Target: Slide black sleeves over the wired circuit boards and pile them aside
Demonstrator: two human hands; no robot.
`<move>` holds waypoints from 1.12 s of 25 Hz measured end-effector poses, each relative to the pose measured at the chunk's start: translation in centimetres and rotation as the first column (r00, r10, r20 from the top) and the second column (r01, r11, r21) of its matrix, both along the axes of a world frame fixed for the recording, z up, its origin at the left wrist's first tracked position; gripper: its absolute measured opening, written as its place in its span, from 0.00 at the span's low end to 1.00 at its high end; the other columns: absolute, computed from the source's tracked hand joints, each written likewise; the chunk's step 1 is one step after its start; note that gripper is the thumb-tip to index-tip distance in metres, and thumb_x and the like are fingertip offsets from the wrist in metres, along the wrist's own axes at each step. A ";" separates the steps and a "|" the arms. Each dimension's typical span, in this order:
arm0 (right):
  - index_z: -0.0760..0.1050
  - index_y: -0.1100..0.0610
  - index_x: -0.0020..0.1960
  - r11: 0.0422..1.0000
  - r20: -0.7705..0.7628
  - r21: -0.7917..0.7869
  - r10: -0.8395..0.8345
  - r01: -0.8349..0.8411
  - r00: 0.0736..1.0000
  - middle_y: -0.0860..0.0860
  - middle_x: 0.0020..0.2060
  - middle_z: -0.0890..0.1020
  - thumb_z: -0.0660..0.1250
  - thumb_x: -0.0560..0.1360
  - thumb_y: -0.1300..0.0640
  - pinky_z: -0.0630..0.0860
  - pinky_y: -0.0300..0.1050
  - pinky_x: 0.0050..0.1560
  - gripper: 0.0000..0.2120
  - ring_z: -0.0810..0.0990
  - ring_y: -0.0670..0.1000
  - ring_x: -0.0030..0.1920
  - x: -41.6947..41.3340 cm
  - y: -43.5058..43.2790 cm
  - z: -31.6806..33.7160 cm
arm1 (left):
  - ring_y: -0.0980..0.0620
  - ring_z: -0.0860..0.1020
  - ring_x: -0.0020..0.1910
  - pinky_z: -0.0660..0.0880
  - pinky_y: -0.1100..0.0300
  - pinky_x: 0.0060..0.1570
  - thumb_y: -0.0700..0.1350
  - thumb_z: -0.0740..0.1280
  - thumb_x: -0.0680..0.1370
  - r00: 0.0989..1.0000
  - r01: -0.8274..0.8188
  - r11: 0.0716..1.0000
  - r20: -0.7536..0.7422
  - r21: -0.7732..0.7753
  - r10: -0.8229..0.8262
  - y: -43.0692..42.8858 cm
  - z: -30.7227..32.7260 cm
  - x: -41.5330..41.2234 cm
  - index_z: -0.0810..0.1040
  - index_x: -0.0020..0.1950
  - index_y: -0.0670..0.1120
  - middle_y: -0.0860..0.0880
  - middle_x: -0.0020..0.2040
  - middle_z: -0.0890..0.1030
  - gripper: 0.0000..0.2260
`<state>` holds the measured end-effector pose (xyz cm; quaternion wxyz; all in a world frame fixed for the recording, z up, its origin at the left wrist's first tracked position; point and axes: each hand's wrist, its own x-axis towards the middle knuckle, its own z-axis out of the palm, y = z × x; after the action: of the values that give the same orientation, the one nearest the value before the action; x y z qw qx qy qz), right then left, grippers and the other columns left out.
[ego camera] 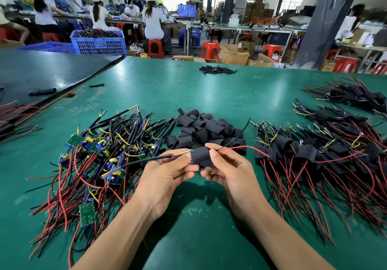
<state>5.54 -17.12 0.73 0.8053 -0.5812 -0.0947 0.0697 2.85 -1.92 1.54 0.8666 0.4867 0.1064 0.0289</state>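
A black sleeve [200, 155] is held above the green table [201, 217], between my two hands. My left hand [167, 177] pinches its left end, where a black cable with yellow and blue wires comes out. My right hand [228, 175] pinches its right end, where a red wire and a thin black wire stick out. The board inside the sleeve is hidden. A heap of bare wired circuit boards [100, 156] lies to the left. Loose black sleeves [207, 129] are heaped just beyond my hands. Sleeved boards [326, 156] are piled on the right.
A dark mat [41, 75] covers the table's far left with two black tube pieces on it. A small heap of black tubes [217, 69] lies at the far edge. More sleeved boards [351, 95] lie far right. Blue crates, red stools and seated workers fill the background.
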 end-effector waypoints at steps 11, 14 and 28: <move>0.85 0.50 0.52 0.998 -0.047 0.058 0.037 -0.034 0.998 0.55 0.42 0.86 0.71 0.72 0.52 0.79 0.40 0.38 0.10 0.83 0.51 0.34 0.0 0.1 -0.2 | 0.45 0.85 0.39 0.81 0.60 0.39 0.32 0.69 0.75 0.999 -0.033 0.996 0.028 0.077 0.031 0.0 -0.2 0.0 0.81 0.51 0.38 0.37 0.44 0.85 0.06; 0.84 0.53 0.53 1.000 -0.029 0.012 -0.028 0.029 0.999 0.54 0.43 0.87 0.68 0.78 0.58 0.79 0.40 0.37 0.07 0.84 0.51 0.34 0.2 0.0 -0.3 | 0.43 0.85 0.40 0.82 0.58 0.42 0.32 0.69 0.76 0.994 -0.099 0.980 0.067 0.173 0.088 -0.1 -0.3 -0.1 0.81 0.53 0.34 0.34 0.46 0.85 0.07; 0.86 0.52 0.46 0.999 -0.114 -0.016 -0.039 0.037 0.993 0.52 0.35 0.82 0.70 0.77 0.58 0.77 0.40 0.39 0.06 0.78 0.48 0.33 0.8 -0.5 -0.9 | 0.40 0.85 0.50 0.83 0.54 0.47 0.37 0.70 0.75 0.998 0.008 0.996 0.060 0.084 -0.013 0.5 -0.2 0.1 0.82 0.54 0.37 0.37 0.50 0.85 0.09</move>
<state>6.36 -17.61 -0.16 0.8066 -0.5833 -0.0370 0.0880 2.94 -1.44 1.32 0.8483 0.5222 0.0763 0.0436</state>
